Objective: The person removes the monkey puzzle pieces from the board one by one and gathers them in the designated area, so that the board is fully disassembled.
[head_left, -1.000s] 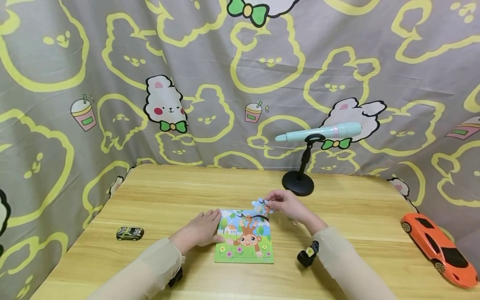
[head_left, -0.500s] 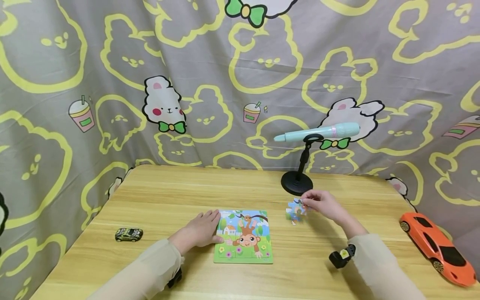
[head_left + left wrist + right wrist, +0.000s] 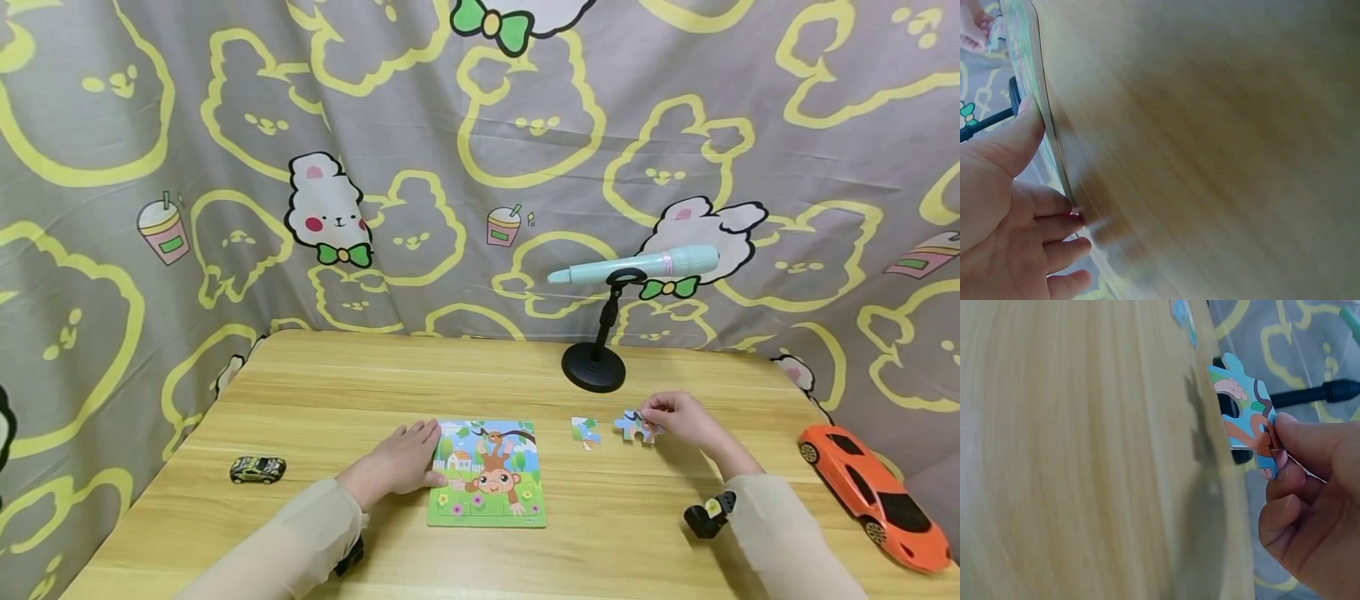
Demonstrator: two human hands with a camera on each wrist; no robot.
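Closest of all, two pale sleeves: the left sleeve [image 3: 281, 542] lies at the near left of the monkey board, the right sleeve [image 3: 795, 542] well out to its near right. Far over to the board's right, an orange toy car [image 3: 873, 500]! And here's the monkey board [image 3: 483, 502] itself, flat on the desk [image 3: 600, 554]. A small patterned toy car [image 3: 258, 469] sits well to its left. At the board's left edge, the left hand [image 3: 397, 458]: grip relaxed, not closed, the thumb touching the edge and the fingers extended at the far left corner. Look right of the board: a loose piece [image 3: 583, 429] lies on the desk, near the board but apart. Further right again, the right hand [image 3: 681, 419], and this grip is closed, thumb and fingers pinching one edge of the held piece [image 3: 632, 429]! That piece is right at the fingertips, lifted clear of the desk, shadow below. Beyond, to the board's far right, a black stand [image 3: 594, 367] cradles a pale blue microphone [image 3: 637, 264]. Behind everything, a grey curtain [image 3: 420, 108] with yellow bear outlines.
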